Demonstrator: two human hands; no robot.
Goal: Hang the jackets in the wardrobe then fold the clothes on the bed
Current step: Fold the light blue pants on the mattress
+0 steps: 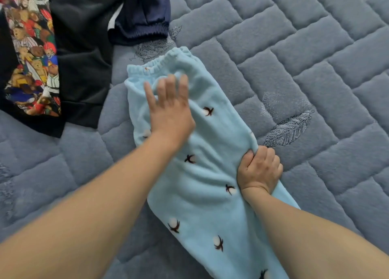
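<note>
Light blue fleece trousers [210,173] with small dark and white cotton-flower marks lie lengthwise on the bed, elastic waistband at the far end. My left hand [169,108] rests flat on the fabric just below the waistband, fingers spread and blurred. At the trousers' right edge, my right hand [260,170] is closed around a pinch of the fleece. Both forearms reach in from the bottom of the view and hide parts of the legs.
The bed is covered by a grey-blue quilted spread [305,57] with embroidered feathers. At the upper left lies a black garment with a teddy-bear print panel [33,53]. A navy garment [145,15] with a gathered hem lies at the top centre.
</note>
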